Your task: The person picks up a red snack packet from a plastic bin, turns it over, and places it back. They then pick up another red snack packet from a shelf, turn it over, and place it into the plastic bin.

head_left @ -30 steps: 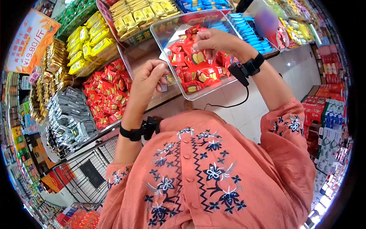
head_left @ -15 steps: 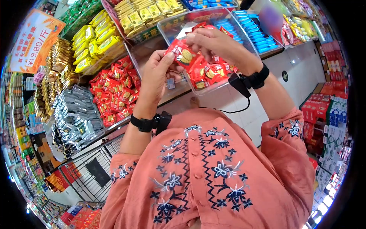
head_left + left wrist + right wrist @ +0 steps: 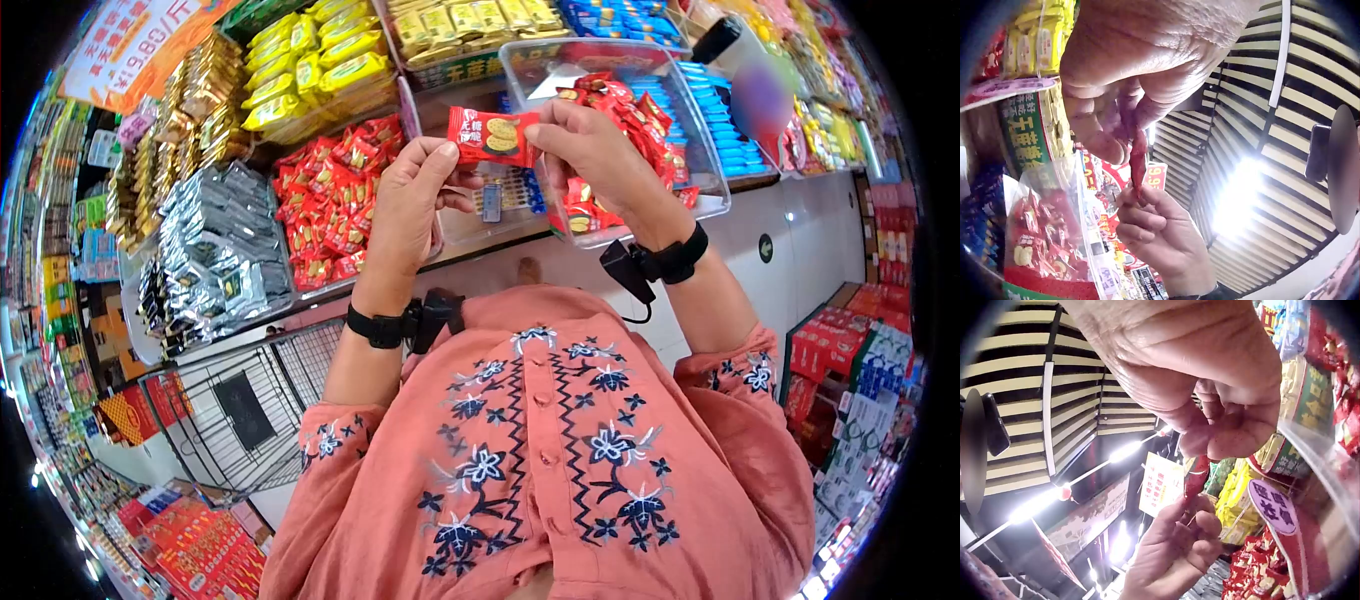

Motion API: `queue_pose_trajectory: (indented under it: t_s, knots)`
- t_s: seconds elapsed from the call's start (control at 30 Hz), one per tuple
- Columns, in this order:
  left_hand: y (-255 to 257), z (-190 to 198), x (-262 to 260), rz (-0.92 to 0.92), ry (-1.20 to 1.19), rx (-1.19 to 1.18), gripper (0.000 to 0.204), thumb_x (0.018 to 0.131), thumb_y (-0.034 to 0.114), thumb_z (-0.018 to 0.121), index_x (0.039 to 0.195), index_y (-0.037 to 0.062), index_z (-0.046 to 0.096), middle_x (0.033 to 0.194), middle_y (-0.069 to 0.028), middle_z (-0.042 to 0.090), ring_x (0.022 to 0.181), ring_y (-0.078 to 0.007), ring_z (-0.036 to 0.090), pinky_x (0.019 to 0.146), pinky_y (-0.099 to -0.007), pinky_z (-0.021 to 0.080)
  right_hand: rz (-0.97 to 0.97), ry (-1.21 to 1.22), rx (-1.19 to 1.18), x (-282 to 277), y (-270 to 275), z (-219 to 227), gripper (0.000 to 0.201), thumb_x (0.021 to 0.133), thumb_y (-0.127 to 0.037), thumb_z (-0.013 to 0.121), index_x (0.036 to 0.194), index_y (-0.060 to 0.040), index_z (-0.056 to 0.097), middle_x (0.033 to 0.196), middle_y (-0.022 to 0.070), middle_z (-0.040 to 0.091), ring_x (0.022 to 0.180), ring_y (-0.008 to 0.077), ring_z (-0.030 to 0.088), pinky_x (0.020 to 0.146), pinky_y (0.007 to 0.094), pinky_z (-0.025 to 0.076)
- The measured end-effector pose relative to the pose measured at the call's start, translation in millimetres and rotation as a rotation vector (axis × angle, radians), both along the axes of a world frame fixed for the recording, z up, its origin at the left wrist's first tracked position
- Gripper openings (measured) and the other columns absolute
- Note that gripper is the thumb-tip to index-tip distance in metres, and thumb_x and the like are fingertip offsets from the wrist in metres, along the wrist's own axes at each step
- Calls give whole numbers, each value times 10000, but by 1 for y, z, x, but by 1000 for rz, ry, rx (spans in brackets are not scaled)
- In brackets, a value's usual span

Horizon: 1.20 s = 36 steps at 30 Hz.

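Observation:
A small red biscuit packet (image 3: 492, 136), printed with pale round biscuits and white characters, is stretched level between both hands. My left hand (image 3: 408, 190) pinches its left end between thumb and fingers. At the other end, my right hand (image 3: 590, 150) pinches the edge the same way. Both wrist views show the packet (image 3: 1139, 162) nearly edge-on between the fingertips. Just behind the right hand stands a see-through plastic bin (image 3: 712, 208) with more red packets. Left of the left hand lies a heap of similar red packets (image 3: 335, 195).
Silver packets (image 3: 215, 250), gold packets (image 3: 195, 120) and yellow packets (image 3: 320, 65) fill bins on the left. Blue packets (image 3: 715, 110) lie beyond the see-through bin. A wire shopping cart (image 3: 250, 410) stands at lower left. An orange price sign (image 3: 145, 50) hangs at upper left.
The right hand has lifted a red packet out of the see-through bin, and the left hand has taken its other end. The packet now lies flatter, face up, and the view has shifted left.

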<state>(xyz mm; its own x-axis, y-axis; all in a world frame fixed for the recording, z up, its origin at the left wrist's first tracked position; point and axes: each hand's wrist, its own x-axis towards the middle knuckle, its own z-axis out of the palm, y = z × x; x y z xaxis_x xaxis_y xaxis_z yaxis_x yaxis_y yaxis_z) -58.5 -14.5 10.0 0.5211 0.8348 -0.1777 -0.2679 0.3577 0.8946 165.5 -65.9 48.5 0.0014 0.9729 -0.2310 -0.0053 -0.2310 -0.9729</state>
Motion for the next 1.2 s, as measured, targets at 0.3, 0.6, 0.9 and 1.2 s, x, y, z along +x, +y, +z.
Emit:
queue_pose_trajectory:
  t_s: [0.3,0.6,0.9,1.2]
  knots:
    - [5,-9,-60,60,180,49,211,1007,266,594,1065,67,633,907,-21,681,791,-101,652,619,-230,484,-42,54,-13,-63,12,-25,185,966,-222,587,926,-45,550,675,2,567,498,85,547,436,239,420]
    - [16,-34,-118,114,439,217,276,954,243,678,1102,13,645,902,26,642,789,-42,558,664,-217,472,184,-66,-96,-116,32,-63,204,952,-211,611,1006,-16,592,695,-7,572,523,75,540,461,243,431]
    - [10,-122,-159,40,894,443,195,923,172,691,1023,12,642,823,-11,662,729,-88,575,661,-263,472,248,-748,396,-155,33,-153,122,896,-149,600,980,-67,633,769,198,673,589,336,649,528,448,502]
    - [-1,-134,-157,-53,1269,886,132,877,165,652,941,50,637,890,-160,669,859,-341,660,721,-455,519,444,-1171,421,-173,29,-166,132,849,-121,580,855,-33,678,755,198,682,767,368,699,640,478,544]
